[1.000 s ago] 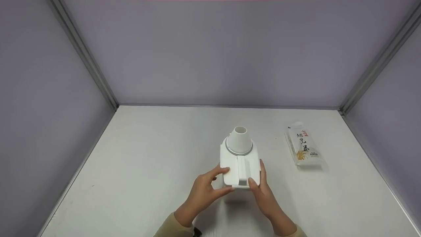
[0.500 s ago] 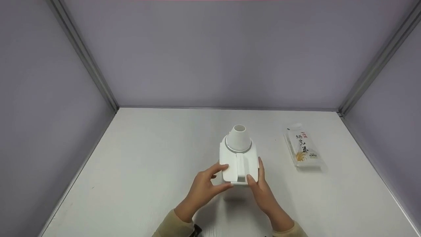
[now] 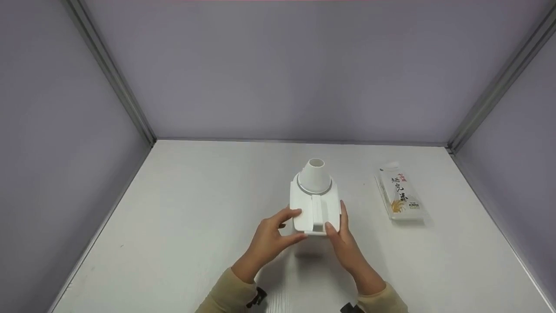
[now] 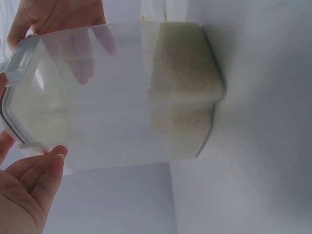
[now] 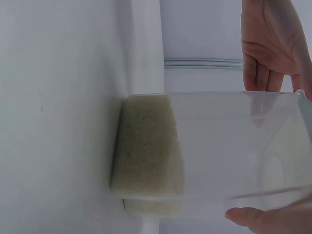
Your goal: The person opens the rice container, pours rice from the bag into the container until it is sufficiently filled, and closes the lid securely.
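A clear rice container [image 4: 107, 112] with a white lid [image 3: 304, 202] stands upright in front of me, its base right at the white table. Pale rice [image 5: 146, 146] fills its lower part. A white cone-shaped cap [image 3: 315, 178] rises from the lid's far end. My left hand [image 3: 266, 239] grips the lid's near left corner, a finger on top and the thumb at the front edge. On the other side my right hand [image 3: 347, 250] holds the container, with its thumb on the lid's front edge and its fingers along the right wall.
A plastic bag of rice [image 3: 399, 193] with printed characters lies on the table [image 3: 195, 208] to the right of the container. Grey panels [image 3: 278, 74] wall in the table at the back and both sides.
Both hands and the container have shifted a little away from me across the table. The grip looks the same, and the bag of rice stays put.
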Demonstrator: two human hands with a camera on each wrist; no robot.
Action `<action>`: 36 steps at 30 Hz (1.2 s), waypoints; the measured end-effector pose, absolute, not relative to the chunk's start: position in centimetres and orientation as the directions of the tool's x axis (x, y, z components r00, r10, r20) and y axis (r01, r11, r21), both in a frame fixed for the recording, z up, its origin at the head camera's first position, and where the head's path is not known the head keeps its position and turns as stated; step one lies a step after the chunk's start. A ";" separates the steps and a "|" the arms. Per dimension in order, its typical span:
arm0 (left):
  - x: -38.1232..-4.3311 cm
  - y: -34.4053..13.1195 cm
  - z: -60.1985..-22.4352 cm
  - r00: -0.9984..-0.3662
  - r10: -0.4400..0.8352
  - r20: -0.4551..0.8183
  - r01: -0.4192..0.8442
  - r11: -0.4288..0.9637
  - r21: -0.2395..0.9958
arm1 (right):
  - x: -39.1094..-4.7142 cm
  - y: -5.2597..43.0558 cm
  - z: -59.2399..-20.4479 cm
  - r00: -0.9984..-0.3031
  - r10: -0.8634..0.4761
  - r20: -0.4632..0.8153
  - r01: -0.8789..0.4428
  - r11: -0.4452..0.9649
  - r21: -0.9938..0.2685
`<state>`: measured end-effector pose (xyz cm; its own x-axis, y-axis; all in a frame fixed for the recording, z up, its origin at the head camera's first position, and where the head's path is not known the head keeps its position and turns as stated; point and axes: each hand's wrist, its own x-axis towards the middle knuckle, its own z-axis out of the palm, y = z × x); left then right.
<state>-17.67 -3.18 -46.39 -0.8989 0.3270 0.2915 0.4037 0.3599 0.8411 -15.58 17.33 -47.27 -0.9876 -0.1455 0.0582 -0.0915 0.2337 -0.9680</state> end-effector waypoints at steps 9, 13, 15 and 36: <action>-18.5 -3.2 -46.7 -0.893 0.331 0.306 0.417 0.348 0.840 | -16.4 17.4 -47.6 -0.986 -0.149 0.077 -0.109 0.217 -0.970; -18.9 -3.2 -46.7 -0.894 0.331 0.303 0.413 0.343 0.844 | -16.8 17.4 -47.7 -0.986 -0.146 0.075 -0.107 0.222 -0.969; -19.1 -3.1 -46.8 -0.895 0.330 0.299 0.409 0.344 0.845 | -17.0 17.4 -47.7 -0.986 -0.144 0.080 -0.112 0.224 -0.968; -21.4 -3.1 -47.0 -0.912 0.322 0.253 0.355 0.312 0.881 | -19.2 17.3 -47.5 -0.979 -0.174 0.110 -0.144 0.199 -0.969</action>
